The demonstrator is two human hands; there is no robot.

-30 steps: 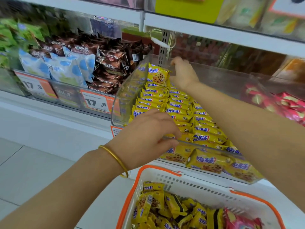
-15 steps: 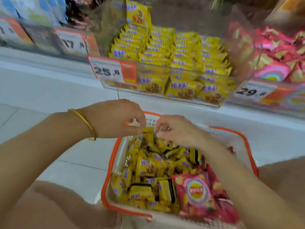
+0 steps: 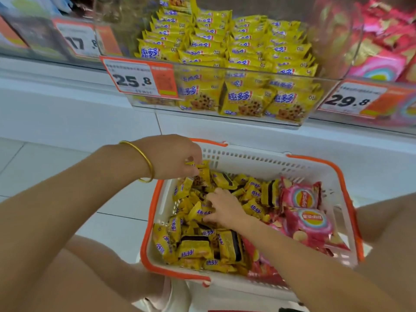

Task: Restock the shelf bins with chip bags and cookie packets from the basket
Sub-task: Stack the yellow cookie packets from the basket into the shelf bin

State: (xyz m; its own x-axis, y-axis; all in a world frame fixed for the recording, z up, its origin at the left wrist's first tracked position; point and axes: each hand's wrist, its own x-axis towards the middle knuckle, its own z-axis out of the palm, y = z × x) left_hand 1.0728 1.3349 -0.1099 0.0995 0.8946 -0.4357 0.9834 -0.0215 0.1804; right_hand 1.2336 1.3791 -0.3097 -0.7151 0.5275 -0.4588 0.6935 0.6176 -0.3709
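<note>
Store shelving fills the far side, its clear bin (image 3: 225,69) nearly full of yellow cookie packets (image 3: 245,101). Nearer, the orange-rimmed basket (image 3: 149,221) holds more, with pink chip bags (image 3: 308,219) at its right. The left hand (image 3: 173,156) pinches one packet (image 3: 202,170) at the far-left corner. The right hand (image 3: 222,208) has just dropped into the pile, grip unclear — another load is being gathered.

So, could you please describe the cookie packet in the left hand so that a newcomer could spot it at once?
Find the white basket with the orange rim. At its far left corner the left hand, wearing a gold bangle, pinches a yellow cookie packet. It alone hangs above the pile; the other yellow packets lie in the basket.
</note>
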